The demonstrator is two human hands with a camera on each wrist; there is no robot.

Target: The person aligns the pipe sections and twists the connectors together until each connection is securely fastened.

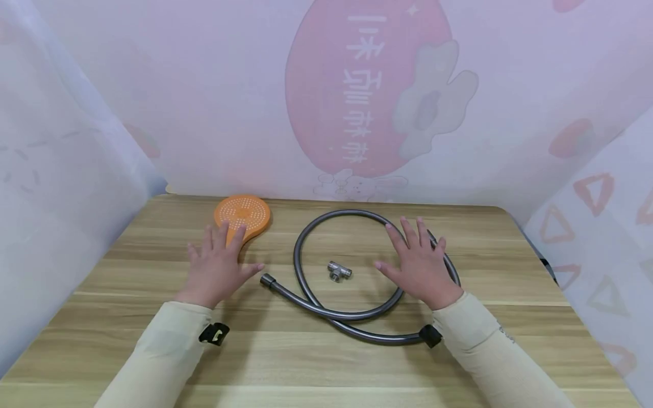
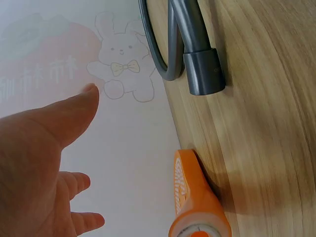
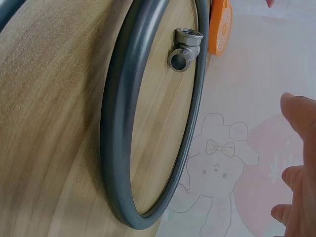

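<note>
My left hand [image 1: 214, 275] hovers with spread fingers over the handle end of an orange shower head [image 1: 242, 213], which lies at the table's back left. Its handle is partly hidden by the fingers. A dark grey shower hose [image 1: 300, 255] lies coiled in a loop in the middle, one end fitting [image 2: 205, 74] pointing toward the left hand. Above the loop's right side is my right hand [image 1: 420, 269], fingers spread and holding nothing. Within the loop lies a small metal tee fitting [image 1: 339, 271], its threaded openings showing in the right wrist view.
The wooden table [image 1: 316, 374] backs onto a pale printed wall sheet [image 1: 219, 113] with a strawberry and rabbit design. More sheeting stands along both sides. Each wrist carries a black strap, the left strap [image 1: 214, 334] showing plainly.
</note>
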